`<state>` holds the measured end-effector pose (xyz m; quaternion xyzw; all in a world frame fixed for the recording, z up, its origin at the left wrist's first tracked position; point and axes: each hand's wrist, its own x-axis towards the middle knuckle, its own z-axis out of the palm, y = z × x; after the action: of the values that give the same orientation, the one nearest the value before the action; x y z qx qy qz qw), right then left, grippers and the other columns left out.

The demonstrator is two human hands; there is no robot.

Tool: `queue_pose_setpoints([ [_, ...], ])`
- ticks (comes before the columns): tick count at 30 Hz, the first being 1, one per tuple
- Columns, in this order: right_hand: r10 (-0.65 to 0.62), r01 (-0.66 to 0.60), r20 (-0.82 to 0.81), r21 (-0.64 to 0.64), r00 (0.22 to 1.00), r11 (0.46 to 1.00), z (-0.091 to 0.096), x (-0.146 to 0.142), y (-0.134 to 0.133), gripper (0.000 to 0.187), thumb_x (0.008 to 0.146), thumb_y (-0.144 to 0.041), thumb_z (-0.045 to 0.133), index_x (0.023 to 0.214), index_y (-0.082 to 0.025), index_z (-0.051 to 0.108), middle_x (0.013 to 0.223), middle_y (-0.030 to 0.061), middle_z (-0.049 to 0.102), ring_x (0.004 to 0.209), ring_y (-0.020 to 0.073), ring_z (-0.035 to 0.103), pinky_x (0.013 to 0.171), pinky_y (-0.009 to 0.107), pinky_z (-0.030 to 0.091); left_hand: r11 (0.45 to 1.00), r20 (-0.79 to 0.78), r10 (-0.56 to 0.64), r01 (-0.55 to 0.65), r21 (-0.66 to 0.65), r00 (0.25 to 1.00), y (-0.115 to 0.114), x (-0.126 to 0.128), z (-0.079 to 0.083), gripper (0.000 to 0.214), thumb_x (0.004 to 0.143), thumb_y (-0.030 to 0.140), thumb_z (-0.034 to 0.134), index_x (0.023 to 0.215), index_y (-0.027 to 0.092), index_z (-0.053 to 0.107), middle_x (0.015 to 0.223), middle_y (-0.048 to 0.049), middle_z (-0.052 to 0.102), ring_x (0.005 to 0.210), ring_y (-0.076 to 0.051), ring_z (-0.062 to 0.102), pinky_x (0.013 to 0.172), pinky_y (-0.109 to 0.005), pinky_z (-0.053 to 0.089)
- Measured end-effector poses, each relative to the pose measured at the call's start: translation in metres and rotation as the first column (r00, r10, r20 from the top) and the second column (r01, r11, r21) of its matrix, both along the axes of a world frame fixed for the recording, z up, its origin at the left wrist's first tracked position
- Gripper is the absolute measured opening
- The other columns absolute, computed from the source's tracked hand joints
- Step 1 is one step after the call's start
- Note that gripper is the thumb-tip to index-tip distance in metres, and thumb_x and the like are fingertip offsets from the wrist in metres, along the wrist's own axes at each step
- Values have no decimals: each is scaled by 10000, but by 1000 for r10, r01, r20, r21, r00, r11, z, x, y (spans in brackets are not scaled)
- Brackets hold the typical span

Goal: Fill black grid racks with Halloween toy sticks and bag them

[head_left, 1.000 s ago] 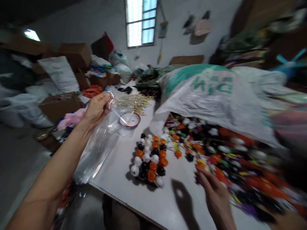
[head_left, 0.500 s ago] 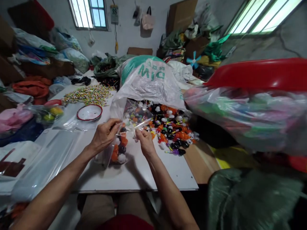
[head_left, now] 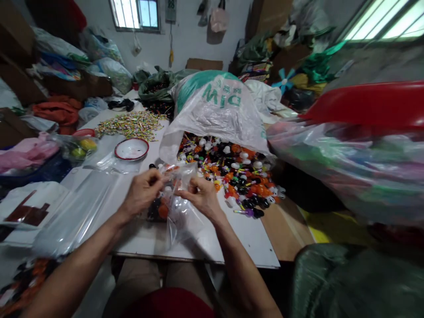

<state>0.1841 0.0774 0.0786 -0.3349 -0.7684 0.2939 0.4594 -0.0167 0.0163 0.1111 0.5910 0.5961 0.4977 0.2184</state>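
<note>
A clear plastic bag (head_left: 185,216) with orange, black and white pieces inside hangs between my hands over the white table (head_left: 241,238). My left hand (head_left: 143,192) pinches the bag's upper left part, fingers curled closed. With thumb and fingers pressed together, my right hand (head_left: 202,196) grips the film on the other side. The bag's empty part droops below my right hand, while its filled part lies behind and beside my left fingers. Just beyond, a heap of small orange, black and white figures (head_left: 245,176) spills from a large white woven sack (head_left: 221,115).
A red-rimmed white bowl (head_left: 131,150) stands left of the heap, near a pile of small yellowish pieces (head_left: 132,126). Flat clear plastic bags (head_left: 77,212) lie at the left. A red basin (head_left: 371,104) and a bulging clear sack (head_left: 347,163) occupy the right side.
The bag's upper film has been folded down toward me on the right, where it was stretched upright between both hands. My hands are slightly lower in the picture; the view has shifted left.
</note>
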Motion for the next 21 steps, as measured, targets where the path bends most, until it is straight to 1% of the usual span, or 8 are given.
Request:
queue_pose_setpoints([
  [4, -28, 30, -84, 18, 996, 999, 20, 2, 0, 473, 819, -438, 725, 567, -215, 391, 549, -61, 438, 523, 94, 397, 525, 228, 317, 901, -303, 398, -306, 308, 866, -22, -48, 34, 196, 838, 384, 612, 820, 189, 616, 748, -38, 643, 741, -198, 646, 701, -321, 538],
  [6, 120, -116, -18, 128, 993, 985, 41, -11, -13, 371, 866, -362, 687, 626, -213, 447, 632, -34, 517, 594, 109, 467, 578, 235, 369, 856, -547, 447, -162, 491, 708, -29, -47, 55, 228, 828, 319, 651, 1015, 190, 633, 1028, -94, 670, 1082, -271, 626, 997, -449, 475],
  [8, 285, -305, 114, 249, 952, 919, 65, -26, -29, 279, 907, -286, 631, 685, -211, 478, 706, -11, 558, 652, 116, 496, 607, 234, 382, 874, -776, 344, 121, 470, 528, -28, -38, 73, 272, 867, 211, 596, 1137, 225, 616, 1141, -82, 656, 1220, -280, 564, 1140, -534, 322],
  [10, 327, -391, 230, 341, 916, 855, 85, -35, -41, 231, 927, -215, 576, 716, -209, 483, 717, -11, 557, 639, 107, 477, 577, 224, 348, 894, -924, 193, 330, 304, 330, -19, -32, 87, 268, 894, 101, 491, 1076, 232, 639, 995, -46, 687, 1066, -249, 638, 1113, -527, 350],
  [13, 223, -334, 308, 376, 925, 865, 103, -32, -34, 113, 903, -141, 553, 809, -201, 537, 734, -15, 585, 599, 94, 468, 545, 211, 315, 925, -987, 61, 363, 111, 147, -2, -36, 106, 260, 869, 52, 430, 872, 189, 650, 742, -24, 647, 711, -200, 640, 856, -383, 508],
  [15, 131, -264, 376, 330, 917, 906, 110, -29, -10, 136, 860, -111, 569, 961, -200, 588, 777, -8, 629, 603, 99, 505, 556, 204, 334, 955, -979, 74, 270, 124, 188, 10, -42, 121, 228, 856, 72, 438, 849, 163, 648, 703, -21, 619, 666, -185, 628, 753, -322, 509],
  [17, -3, -168, 489, 305, 872, 937, 120, -30, 23, 264, 819, -93, 583, 1057, -201, 619, 775, 7, 655, 629, 128, 552, 584, 215, 362, 960, -926, 181, 147, 240, 330, 24, -43, 140, 236, 868, 96, 435, 943, 123, 658, 746, -23, 616, 772, -204, 667, 802, -340, 506],
  [21, -333, 120, 604, 366, 724, 923, 139, -44, 100, 171, 803, -93, 574, 879, -168, 709, 729, 72, 662, 791, 228, 637, 725, 297, 438, 878, -531, 311, -24, 479, 788, 75, -37, 161, 297, 936, 129, 374, 1081, 80, 629, 982, -32, 637, 1082, -241, 652, 940, -403, 462],
])
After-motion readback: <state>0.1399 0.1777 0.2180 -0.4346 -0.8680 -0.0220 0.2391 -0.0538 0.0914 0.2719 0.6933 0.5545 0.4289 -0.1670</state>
